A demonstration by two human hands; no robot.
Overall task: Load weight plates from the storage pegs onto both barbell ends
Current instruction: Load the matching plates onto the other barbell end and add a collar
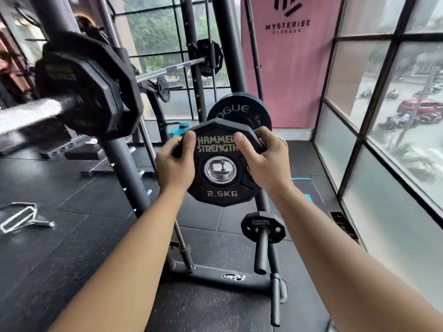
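two hands grip one small weight plate (220, 185) between them: left hand (176, 164), right hand (266, 161), thumbs on its face.

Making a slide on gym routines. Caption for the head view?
Left hand and right hand grip a 2.5 kg plate, with a loaded barbell at upper left.

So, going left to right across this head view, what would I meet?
Floor handle → barbell plates → left hand → 2.5 kg plate → right hand → window.
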